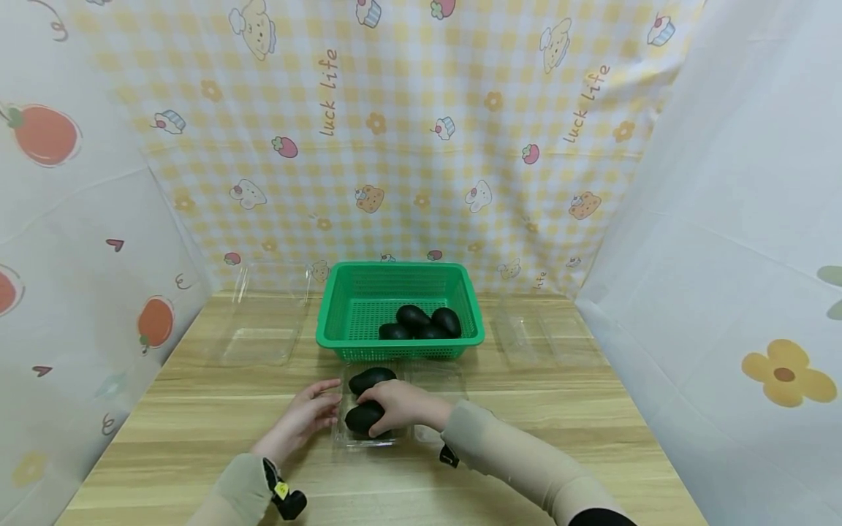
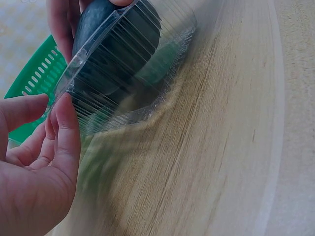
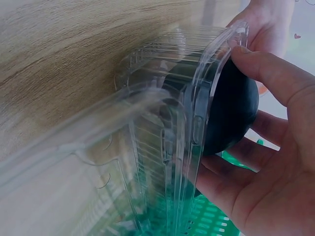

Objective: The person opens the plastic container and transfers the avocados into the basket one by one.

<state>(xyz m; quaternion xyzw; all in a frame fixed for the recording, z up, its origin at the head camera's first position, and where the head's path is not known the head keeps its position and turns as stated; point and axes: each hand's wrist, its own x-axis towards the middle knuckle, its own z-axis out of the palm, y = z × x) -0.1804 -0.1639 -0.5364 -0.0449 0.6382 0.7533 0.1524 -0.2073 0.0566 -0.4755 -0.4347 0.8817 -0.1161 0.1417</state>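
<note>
My right hand (image 1: 404, 404) grips a dark, smooth avocado (image 1: 363, 419), thumb on one side and fingers on the other. It holds it at the near part of a clear plastic clamshell box (image 1: 375, 443), beside the rim in the right wrist view. Behind it, another avocado (image 1: 368, 379) lies in the same box. The box's lid (image 1: 442, 374) lies folded open to the right, partly covered by my right forearm. My left hand (image 1: 309, 416) is at the box's left side, fingers extended and fingertips right at the rim (image 2: 76, 69).
A green plastic basket (image 1: 400, 343) stands just behind the box, with several avocados (image 1: 430, 325) heaped at its right. Open clear boxes sit on either side: one box (image 1: 259, 356) at left, another box (image 1: 549, 340) at right. A patterned cloth (image 1: 395, 161) hangs behind the wooden table.
</note>
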